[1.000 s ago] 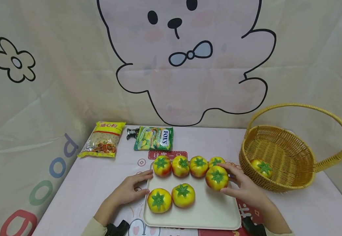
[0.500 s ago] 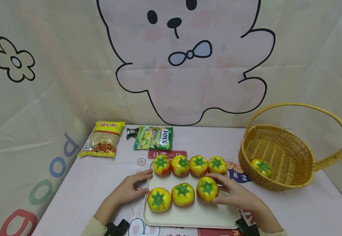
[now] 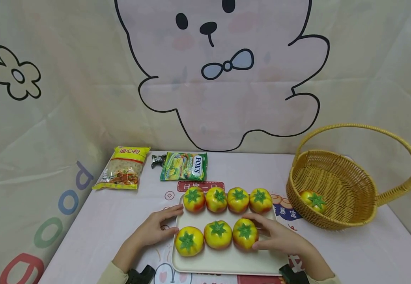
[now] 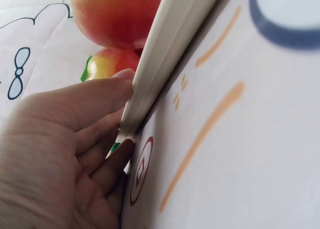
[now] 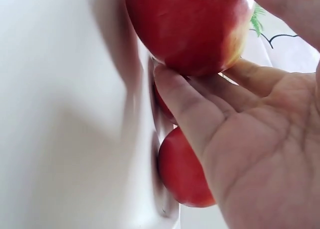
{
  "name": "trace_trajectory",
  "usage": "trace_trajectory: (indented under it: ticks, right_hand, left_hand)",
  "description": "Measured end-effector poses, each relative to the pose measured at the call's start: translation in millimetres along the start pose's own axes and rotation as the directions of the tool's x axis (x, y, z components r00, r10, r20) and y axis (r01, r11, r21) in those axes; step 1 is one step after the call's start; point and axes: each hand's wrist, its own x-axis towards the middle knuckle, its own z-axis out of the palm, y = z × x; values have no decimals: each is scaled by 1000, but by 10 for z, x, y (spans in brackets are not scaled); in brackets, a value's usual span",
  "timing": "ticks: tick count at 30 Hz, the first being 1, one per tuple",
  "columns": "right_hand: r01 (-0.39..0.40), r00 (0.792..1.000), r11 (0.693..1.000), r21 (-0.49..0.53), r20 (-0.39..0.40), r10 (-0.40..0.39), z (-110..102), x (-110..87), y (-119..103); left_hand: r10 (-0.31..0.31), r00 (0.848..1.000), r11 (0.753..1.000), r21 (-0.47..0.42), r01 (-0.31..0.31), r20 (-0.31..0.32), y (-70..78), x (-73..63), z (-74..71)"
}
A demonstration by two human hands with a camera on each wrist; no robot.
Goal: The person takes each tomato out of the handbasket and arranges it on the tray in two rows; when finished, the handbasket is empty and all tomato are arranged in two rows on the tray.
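Note:
My right hand [image 3: 278,234] holds a yellow-red toy persimmon [image 3: 245,233] with a green leafy top, at the right end of the tray's front row. Thumb and fingers curve round its right side; in the right wrist view the persimmon [image 5: 190,24] sits low over the tray floor. Beside it, two more persimmons, the middle one [image 3: 217,234] and the left one [image 3: 189,241], complete that row. Several others, such as the back left persimmon [image 3: 193,199], line the far edge. My left hand [image 3: 157,227] touches the left rim of the cream tray [image 3: 226,264] with relaxed fingers.
A yellow wicker basket [image 3: 361,209] with a tall handle stands at the right, one persimmon [image 3: 313,201] inside. At the back left lie a pasta bag [image 3: 124,167], a small black packet [image 3: 158,161] and a green candy bag [image 3: 184,166]. A printed curtain hangs behind.
My right hand has brought its persimmon leftward and toward me, from over the back right persimmon to beside the front middle one. The left hand has stayed at the tray's rim.

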Motion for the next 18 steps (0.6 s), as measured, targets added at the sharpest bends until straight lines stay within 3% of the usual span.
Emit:
trace_trajectory:
  ticks: [7, 18]
  right_hand:
    - [-15, 1000, 1000, -1, 20, 15, 14, 16, 10]
    - [-62, 998, 998, -13, -10, 62, 19, 29, 15]
  left_hand:
    - [-1, 1000, 1000, 12, 1, -3, -10, -6, 6]
    - [-1, 1000, 1000, 9, 1, -3, -6, -4, 3]
